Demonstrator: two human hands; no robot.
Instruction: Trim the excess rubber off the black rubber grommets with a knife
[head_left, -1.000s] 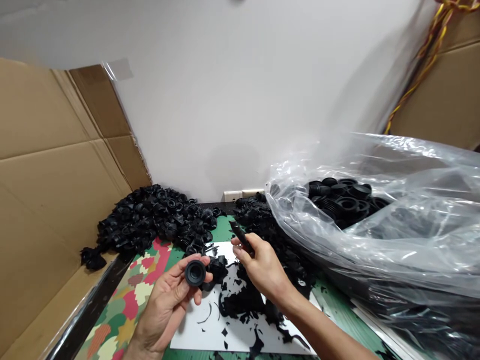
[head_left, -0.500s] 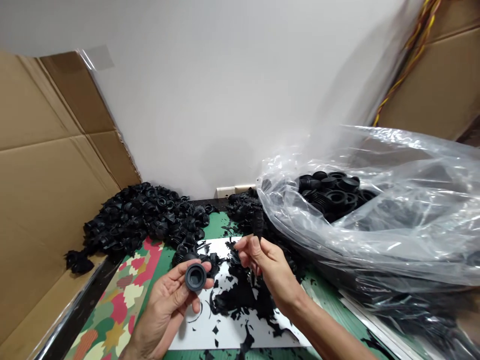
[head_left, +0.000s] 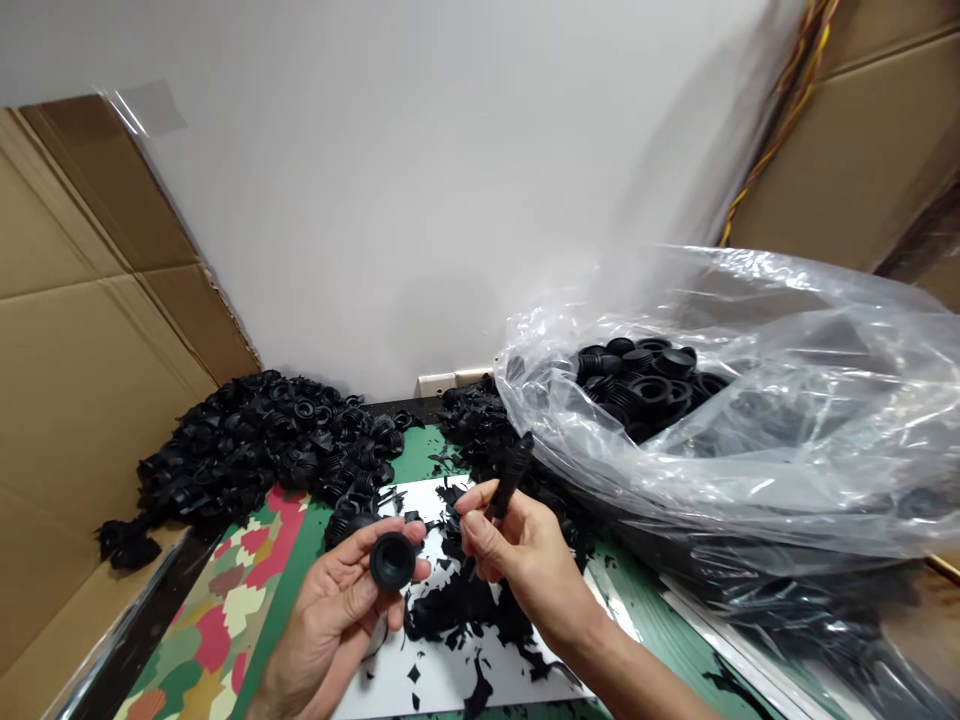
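Observation:
My left hand (head_left: 328, 620) holds a round black rubber grommet (head_left: 392, 561) between thumb and fingers, with its hollow centre facing me. My right hand (head_left: 525, 560) pinches a narrow, dark ribbed piece (head_left: 511, 475) whose tip points up and away. It may be rubber, but the picture does not settle its exact kind. Both hands are above a white sheet (head_left: 450, 690) strewn with black rubber scraps (head_left: 457, 610). A heap of ribbed black rubber parts (head_left: 262, 440) lies just past my left hand.
A clear plastic bag (head_left: 720, 450) full of black ribbed parts fills the right side. Cardboard sheets (head_left: 90, 300) line the left and upper right. A multicoloured patterned mat (head_left: 225, 620) lies on a green surface. A wall socket (head_left: 442, 383) sits above the heap.
My right hand has turned the narrow piece, swinging its tip from up-left to up-right. The left hand still holds the grommet, and the whole view has drifted as my head turned.

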